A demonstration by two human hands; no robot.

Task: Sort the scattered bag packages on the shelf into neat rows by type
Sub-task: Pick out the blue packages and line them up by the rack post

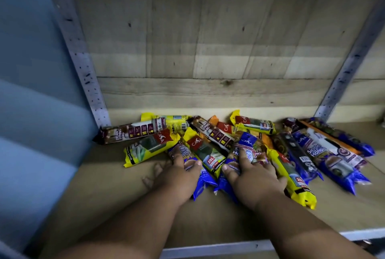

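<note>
Left hand (179, 173) and right hand (252, 177) each grip a blue package (205, 177) mid-shelf (104, 185), fingers curled over them; labels partly hidden, right-side packages (325, 154) blurred.

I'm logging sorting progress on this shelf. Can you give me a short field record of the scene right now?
place: wooden shelf board in a metal rack
items: bag packages in a mixed heap, yellow, blue and dark brown, no rows yet
left hand: grips a blue package
right hand: grips another blue package
nearby: yellow package right of the right hand
</note>
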